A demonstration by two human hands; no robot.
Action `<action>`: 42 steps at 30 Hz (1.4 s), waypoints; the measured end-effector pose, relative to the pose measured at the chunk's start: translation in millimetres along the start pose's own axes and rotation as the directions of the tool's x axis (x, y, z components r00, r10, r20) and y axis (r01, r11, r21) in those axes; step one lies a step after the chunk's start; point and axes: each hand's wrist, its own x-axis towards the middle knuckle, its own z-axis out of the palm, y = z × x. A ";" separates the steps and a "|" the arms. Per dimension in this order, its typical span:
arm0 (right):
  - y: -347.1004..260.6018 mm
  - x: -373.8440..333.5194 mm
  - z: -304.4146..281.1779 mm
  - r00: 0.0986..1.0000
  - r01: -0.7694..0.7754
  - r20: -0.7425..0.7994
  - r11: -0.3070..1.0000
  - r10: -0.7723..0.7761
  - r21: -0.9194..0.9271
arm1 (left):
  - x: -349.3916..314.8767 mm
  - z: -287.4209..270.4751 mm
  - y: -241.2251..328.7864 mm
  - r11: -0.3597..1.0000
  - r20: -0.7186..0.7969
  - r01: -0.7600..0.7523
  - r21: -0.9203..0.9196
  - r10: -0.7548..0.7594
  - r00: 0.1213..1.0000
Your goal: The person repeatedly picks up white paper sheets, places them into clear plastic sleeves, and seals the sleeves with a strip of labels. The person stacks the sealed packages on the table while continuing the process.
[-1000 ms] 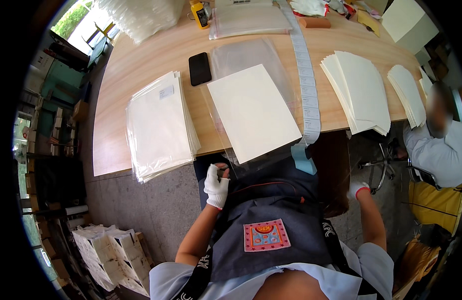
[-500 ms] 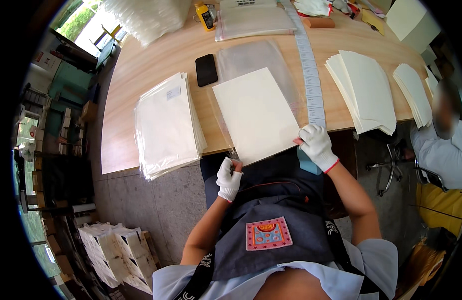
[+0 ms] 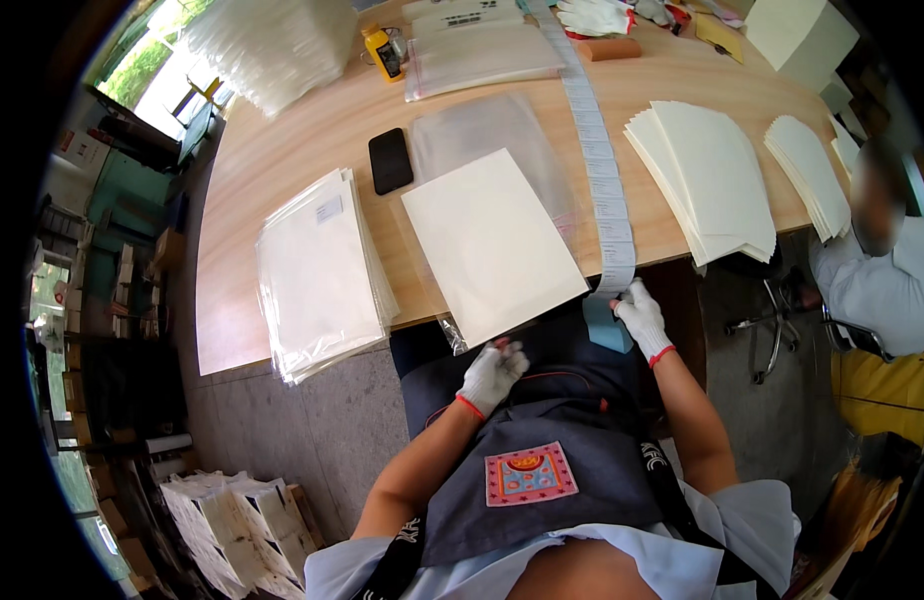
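Note:
A sheet of cream card (image 3: 497,245) lies on a clear plastic bag at the table's front edge. My left hand (image 3: 494,377), in a white glove with bare fingertips, is just below the card's near edge; its fingers are loosely curled, slightly blurred, with nothing seen in them. My right hand (image 3: 642,320), gloved alike, is at the near end of a long strip of pale labels (image 3: 606,190), thumb and finger closed at its edge. A light-blue block-like thing (image 3: 608,325) hangs below that end. More clear bags (image 3: 492,140) lie behind the card.
Bagged cards (image 3: 317,275) are stacked at left, by a black phone (image 3: 390,161). Fanned card stacks (image 3: 700,180) lie at right. At the back are a yellow bottle (image 3: 383,53), plastic packs (image 3: 482,60) and gloves (image 3: 594,16). Another person (image 3: 877,270) sits at far right.
Both hands have let go of the card, which now lies on the bag. My left hand moved right and down; my right hand moved down to the label strip's end. The view has shifted slightly.

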 end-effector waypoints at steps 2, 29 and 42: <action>5.9 -6.1 -1.2 0.995 0.066 0.066 0.994 -0.072 0.085 | -6.6 35.4 -4.8 0.922 0.178 -0.022 0.387 -0.052 0.983; -145.7 -64.2 -43.2 0.878 0.381 0.177 0.873 -0.445 0.305 | -22.9 40.8 16.9 0.959 -0.164 -0.281 0.014 0.280 0.946; -237.5 90.3 69.9 0.856 0.480 0.222 0.877 -0.467 -0.003 | -119.3 -15.4 28.2 0.838 -0.050 -0.285 0.465 0.346 0.937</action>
